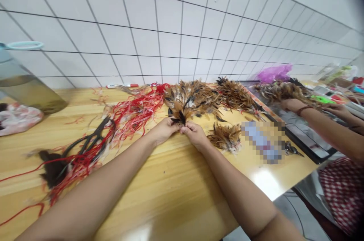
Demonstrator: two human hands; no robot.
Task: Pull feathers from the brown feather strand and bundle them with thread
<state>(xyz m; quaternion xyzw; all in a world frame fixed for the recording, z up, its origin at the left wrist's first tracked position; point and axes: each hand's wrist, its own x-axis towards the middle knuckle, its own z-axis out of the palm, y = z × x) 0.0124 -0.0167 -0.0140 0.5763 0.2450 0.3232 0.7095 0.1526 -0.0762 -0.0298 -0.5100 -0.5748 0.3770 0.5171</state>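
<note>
My left hand (163, 130) and my right hand (194, 133) meet over the wooden table (176, 191), fingers pinched together on a small bunch of brown and black feathers (179, 115). Just beyond the bunch lies a larger pile of brown feathers (196, 97). A smaller tuft of feathers (226, 137) rests by my right hand. Red strings (136, 110) lie tangled to the left of my left hand.
Black scissors (91, 140) lie among the red strings at left. A glass jar (22, 82) stands at far left. A co-worker's hands (292, 104) work on more feathers at right, beside a dark tray (309, 146) and a purple bag (274, 72). A tiled wall backs the table.
</note>
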